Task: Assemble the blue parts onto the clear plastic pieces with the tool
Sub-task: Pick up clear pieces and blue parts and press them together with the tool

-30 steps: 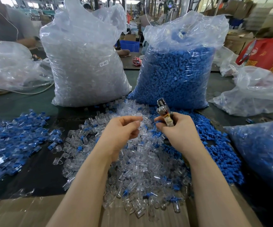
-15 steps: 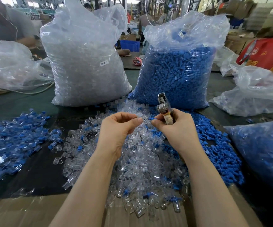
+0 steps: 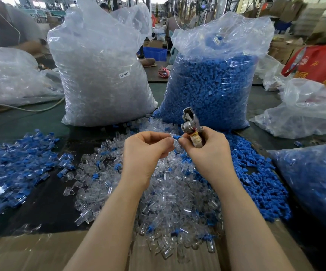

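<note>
Both hands meet over the middle of the table. Left hand (image 3: 146, 151) pinches a clear plastic piece (image 3: 171, 136) at its fingertips, and the right hand (image 3: 207, 151) pinches a blue part (image 3: 176, 137) w/ thumb + index, the two bits touching, looks like it's being pushed in. Same right hand also has its other fingers curled round the tool (image 3: 191, 125), a metal plier-type thing w/ taped handle, head poking up, not on the part yet. So imo it's the hand-fit step, squeeze w/ the tool comes after.

Under the wrists: big pile of loose clear pieces (image 3: 168, 202), a few blue ones mixed in. Loose blue parts (image 3: 256, 177) heaped to the right. Off to the left a spread of what looks like finished pieces (image 3: 17, 163), clear w/ blue inside, decent amount tbh.

Behind: a full sack of clear pieces (image 3: 101, 75) and a full sack of blue parts (image 3: 213, 83). So yeah, tons left, barely dented.
</note>
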The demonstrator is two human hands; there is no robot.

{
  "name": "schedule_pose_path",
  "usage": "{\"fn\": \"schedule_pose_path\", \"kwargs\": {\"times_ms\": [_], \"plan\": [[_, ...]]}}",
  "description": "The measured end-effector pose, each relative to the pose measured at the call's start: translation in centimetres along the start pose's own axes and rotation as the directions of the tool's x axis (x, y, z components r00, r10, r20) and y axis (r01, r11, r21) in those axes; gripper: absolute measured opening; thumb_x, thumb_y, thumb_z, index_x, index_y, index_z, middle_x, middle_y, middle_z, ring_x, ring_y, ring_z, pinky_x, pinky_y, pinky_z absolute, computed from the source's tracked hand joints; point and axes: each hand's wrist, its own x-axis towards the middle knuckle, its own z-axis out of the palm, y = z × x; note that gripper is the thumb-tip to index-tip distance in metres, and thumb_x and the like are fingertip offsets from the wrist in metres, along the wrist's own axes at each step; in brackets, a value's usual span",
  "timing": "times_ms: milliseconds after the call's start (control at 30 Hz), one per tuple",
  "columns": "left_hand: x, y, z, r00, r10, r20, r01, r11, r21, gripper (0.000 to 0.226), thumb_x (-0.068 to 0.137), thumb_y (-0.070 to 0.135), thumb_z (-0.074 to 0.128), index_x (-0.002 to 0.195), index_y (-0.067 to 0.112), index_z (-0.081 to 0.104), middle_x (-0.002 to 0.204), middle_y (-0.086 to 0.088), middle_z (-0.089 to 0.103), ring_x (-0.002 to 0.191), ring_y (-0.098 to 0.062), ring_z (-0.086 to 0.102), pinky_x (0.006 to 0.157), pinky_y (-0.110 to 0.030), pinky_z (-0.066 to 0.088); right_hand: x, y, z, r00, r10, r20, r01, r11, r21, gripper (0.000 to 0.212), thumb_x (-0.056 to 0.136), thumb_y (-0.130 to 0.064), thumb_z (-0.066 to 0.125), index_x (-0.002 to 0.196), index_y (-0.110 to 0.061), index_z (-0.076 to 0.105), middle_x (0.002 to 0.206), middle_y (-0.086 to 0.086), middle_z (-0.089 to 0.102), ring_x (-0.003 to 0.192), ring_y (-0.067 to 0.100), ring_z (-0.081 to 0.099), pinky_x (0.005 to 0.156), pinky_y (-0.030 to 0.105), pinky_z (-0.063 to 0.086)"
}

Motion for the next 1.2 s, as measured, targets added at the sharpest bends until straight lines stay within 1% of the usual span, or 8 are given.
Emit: {"fn": "schedule_pose_path", "kwargs": {"times_ms": [167,267,400,533,700,833,933,1200], "plan": [[-0.06,-0.16,0.32,0.996,0.093,-0.010,-0.091,0.989,0.120,0.011,0.077,0.007,0.080,0.075,0.017,0.076,0.067,-0.002,0.074,0.069,-0.017,0.073,0.067,-0.027,0.058,-0.07,-0.23,0.26,1.000,0.000,-0.005,0.000,1.000,-0.016,0.013,0.084,-0.032,0.073,0.082,-0.020,0.067,0.071,-0.007,0.065,0.072,0.017,0.061,0.068,0.039,0.052],[-0.14,-0.32,0.31,0.982,0.187,-0.010,-0.180,0.958,0.224,0.013,0.076,0.012,0.082,0.074,0.023,0.076,0.067,0.004,0.074,0.069,-0.013,0.072,0.068,-0.030,0.059,-0.07,-0.31,0.35,0.999,0.034,0.014,-0.034,0.999,0.039,0.010,0.083,-0.027,0.073,0.078,-0.022,0.066,0.065,-0.009,0.063,0.064,0.008,0.058,0.062,0.033,0.049],[-0.15,-0.55,0.21,0.959,0.283,0.000,-0.267,0.907,0.325,0.017,0.077,0.013,0.081,0.074,0.028,0.074,0.068,0.014,0.072,0.065,-0.002,0.069,0.062,-0.019,0.057,-0.04,-0.41,0.41,0.993,0.098,0.069,-0.107,0.983,0.151,0.010,0.081,-0.021,0.071,0.073,-0.025,0.068,0.060,-0.009,0.062,0.056,0.006,0.052,0.058,0.036,0.047],[-0.14,-0.83,0.46,0.948,0.318,-0.017,-0.292,0.889,0.352,0.014,0.077,0.016,0.082,0.073,0.026,0.073,0.069,0.017,0.071,0.064,0.002,0.067,0.059,-0.013,0.051,-0.05,-0.54,0.37,0.991,0.106,0.082,-0.118,0.980,0.162,0.010,0.081,-0.018,0.070,0.073,-0.024,0.068,0.068,-0.003,0.068,0.068,0.021,0.063,0.069,0.046,0.055],[0.08,-0.90,0.36,0.959,0.282,-0.040,-0.257,0.918,0.302,0.012,0.081,0.015,0.079,0.075,0.022,0.071,0.069,0.008,0.072,0.066,-0.006,0.069,0.062,-0.018,0.055,-0.08,-0.61,0.12,0.982,0.103,0.156,-0.130,0.977,0.171,0.013,0.085,-0.016,0.068,0.078,-0.027,0.070,0.076,-0.003,0.073,0.080,0.021,0.069,0.078,0.044,0.058],[0.31,-0.55,0.16,0.985,0.162,-0.054,-0.160,0.986,0.049,0.009,0.084,0.002,0.073,0.080,0.009,0.069,0.070,-0.004,0.073,0.069,-0.015,0.072,0.066,-0.020,0.056,-0.15,-0.19,-0.31,0.970,0.084,0.228,-0.106,0.991,0.085,0.004,0.084,-0.023,0.065,0.085,-0.024,0.069,0.079,0.002,0.072,0.083,0.026,0.069,0.081,0.050,0.056],[0.35,-0.27,-0.03,0.990,0.136,-0.031,-0.138,0.988,-0.073,0.013,0.086,-0.001,0.069,0.080,0.010,0.068,0.069,-0.001,0.072,0.068,-0.015,0.072,0.067,-0.020,0.056,-0.33,-0.31,-0.54,0.951,0.058,0.305,-0.062,0.998,0.005,0.024,0.078,-0.031,0.062,0.093,-0.013,0.066,0.083,0.010,0.070,0.085,0.033,0.065,0.082,0.054,0.054],[0.21,0.00,-0.17,0.982,0.190,0.010,-0.188,0.977,-0.102,0.008,0.088,-0.001,0.067,0.085,0.006,0.068,0.072,0.000,0.072,0.068,-0.010,0.070,0.067,-0.018,0.055,-0.38,-0.20,-0.46,0.937,0.005,0.348,0.016,0.998,-0.055,0.021,0.086,-0.023,0.063,0.100,-0.008,0.063,0.087,0.015,0.069,0.083,0.034,0.062,0.075,0.049,0.051]]}}
